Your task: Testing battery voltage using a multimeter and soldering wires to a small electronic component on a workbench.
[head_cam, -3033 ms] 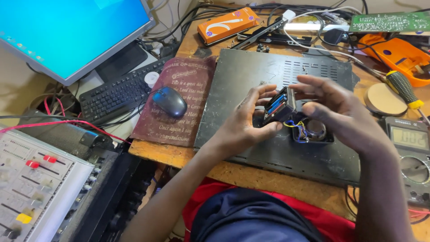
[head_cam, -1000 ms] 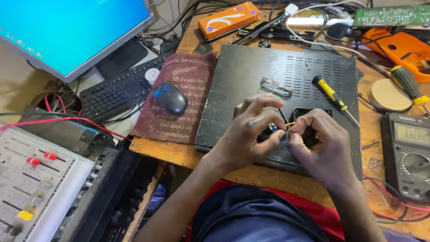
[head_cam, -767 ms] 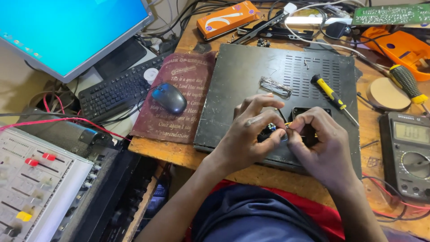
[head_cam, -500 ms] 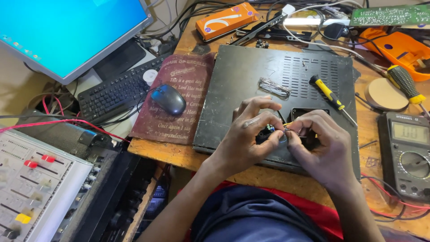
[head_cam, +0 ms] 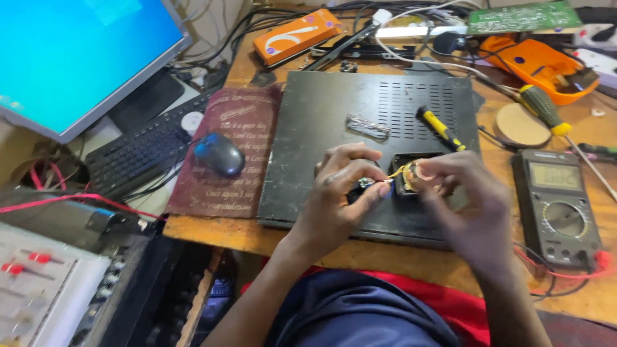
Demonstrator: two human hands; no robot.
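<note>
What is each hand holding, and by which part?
The left hand pinches a small wired part at its tip; the right hand grips the small black component by its edge, over the black case.

Small black part — yellow wires, held over black metal case

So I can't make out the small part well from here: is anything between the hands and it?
Nothing visible. The left hand and right hand both already pinch the small wired part directly, above the black metal case. The yellow-handled screwdriver lies apart, behind them.
</note>
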